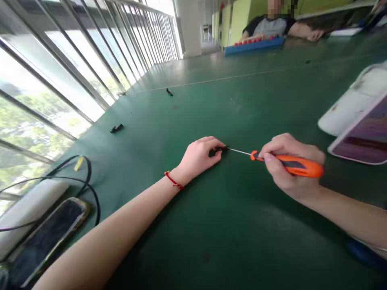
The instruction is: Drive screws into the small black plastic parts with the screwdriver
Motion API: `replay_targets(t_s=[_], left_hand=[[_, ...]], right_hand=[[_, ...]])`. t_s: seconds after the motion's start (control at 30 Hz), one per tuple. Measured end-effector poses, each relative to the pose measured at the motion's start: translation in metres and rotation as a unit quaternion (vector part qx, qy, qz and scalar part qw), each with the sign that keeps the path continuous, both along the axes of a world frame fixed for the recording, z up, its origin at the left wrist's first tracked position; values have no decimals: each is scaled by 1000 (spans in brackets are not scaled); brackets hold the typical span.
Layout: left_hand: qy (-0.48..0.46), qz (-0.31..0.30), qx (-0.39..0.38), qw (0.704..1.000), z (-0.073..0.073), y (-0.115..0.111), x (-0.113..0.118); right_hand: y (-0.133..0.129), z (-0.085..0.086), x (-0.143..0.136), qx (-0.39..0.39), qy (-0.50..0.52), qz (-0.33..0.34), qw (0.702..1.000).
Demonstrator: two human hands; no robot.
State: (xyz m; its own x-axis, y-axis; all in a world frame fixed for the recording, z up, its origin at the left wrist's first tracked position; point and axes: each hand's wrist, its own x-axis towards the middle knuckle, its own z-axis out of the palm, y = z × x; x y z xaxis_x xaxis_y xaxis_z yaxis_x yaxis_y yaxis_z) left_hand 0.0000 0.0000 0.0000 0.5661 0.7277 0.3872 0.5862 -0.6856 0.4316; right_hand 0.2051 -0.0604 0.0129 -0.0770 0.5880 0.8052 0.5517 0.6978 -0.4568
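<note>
My left hand (203,153), with a red cord bracelet at the wrist, is closed on a small black part (218,150) and holds it low over the green tabletop. Fingers cover much of that part, so its kind is unclear. In my right hand (292,169) is a screwdriver (302,166) with an orange and dark handle, gripped between thumb and fingers. Its thin metal shaft lies nearly level and points left. The tip meets the right end of the black part; whether it sits in a screw is too small to tell.
Two more black pieces (116,128) (169,92) lie further off on the green table (193,108). A phone (50,237), a white box (30,213) and a looped black cable (90,173) are at left. White-framed devices (363,125) stand at right. Across sits a person behind a blue tray (254,47). Railings (90,52) border the left.
</note>
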Motion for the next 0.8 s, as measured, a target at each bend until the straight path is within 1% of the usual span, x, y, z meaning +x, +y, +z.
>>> replay_targets(t_s=[0.3, 0.57, 0.63, 0.8], left_hand=[[3, 1, 2, 1000, 1, 1, 2], [-4, -4, 1, 1000, -1, 3, 0], [-7, -5, 0, 1000, -2, 3, -1], [-7, -6, 1, 1000, -3, 4, 0]], right_hand=[[-2, 3, 1, 1, -6, -8, 1000], [-2, 3, -1, 7, -14, -4, 1000], [-1, 2, -2, 7, 8, -1, 1000], [4, -1, -4, 32, 105, 15, 994]])
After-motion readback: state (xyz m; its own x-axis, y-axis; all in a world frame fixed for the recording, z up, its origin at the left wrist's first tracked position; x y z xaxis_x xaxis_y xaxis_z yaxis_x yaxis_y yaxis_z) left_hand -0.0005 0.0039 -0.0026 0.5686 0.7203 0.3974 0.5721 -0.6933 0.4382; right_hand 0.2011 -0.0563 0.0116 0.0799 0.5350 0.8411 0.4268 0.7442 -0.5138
